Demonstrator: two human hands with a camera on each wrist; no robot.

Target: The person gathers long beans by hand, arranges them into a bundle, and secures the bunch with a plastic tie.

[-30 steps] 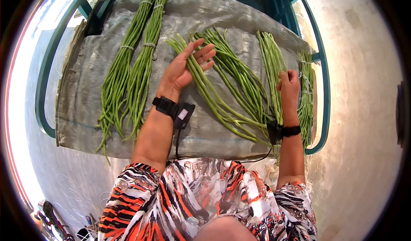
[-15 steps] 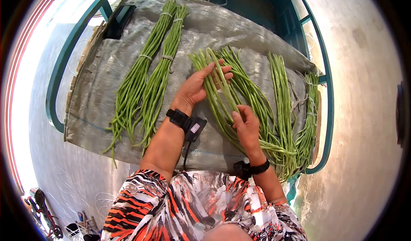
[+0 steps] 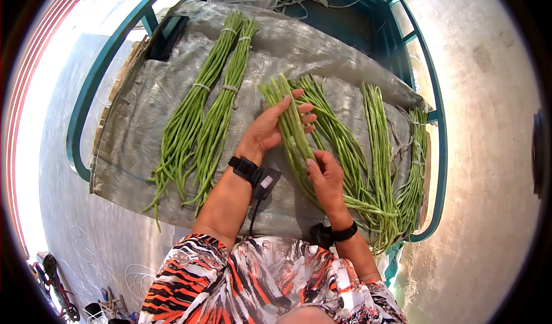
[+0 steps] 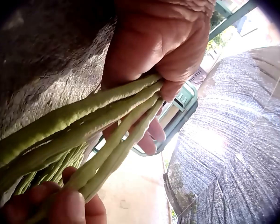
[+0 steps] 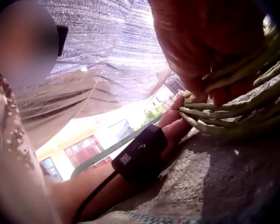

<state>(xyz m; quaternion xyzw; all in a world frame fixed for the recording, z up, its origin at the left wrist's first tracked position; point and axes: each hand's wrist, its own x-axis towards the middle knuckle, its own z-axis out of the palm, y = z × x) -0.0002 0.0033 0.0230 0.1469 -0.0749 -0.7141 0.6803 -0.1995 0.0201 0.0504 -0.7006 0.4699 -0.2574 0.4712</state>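
Observation:
In the head view my left hand (image 3: pixel 269 129) holds a small bunch of long green beans (image 3: pixel 294 129) between thumb and palm, near their upper ends. My right hand (image 3: pixel 328 181) pinches beans lower in the same bunch. The left wrist view shows two beans (image 4: pixel 109 156) between the right fingertips (image 4: pixel 70 205), their upper ends at the left thumb. Just right of the hands lies a loose pile of long beans (image 3: pixel 345 143), then another loose row (image 3: pixel 377 131). A tied bundle (image 3: pixel 418 151) is at the far right.
Two tied bundles of long beans (image 3: pixel 187 122) lie side by side on the left. Underneath is a grey woven sheet (image 3: pixel 132 137), flanked by a teal left rail (image 3: pixel 80 111) and right rail (image 3: pixel 442 157). A dark flat object (image 3: pixel 168 38) sits at the upper left.
My right hand has left the row of beans on the right and come to the bunch in my left hand, bringing beans there. The head view has shifted, so everything sits lower.

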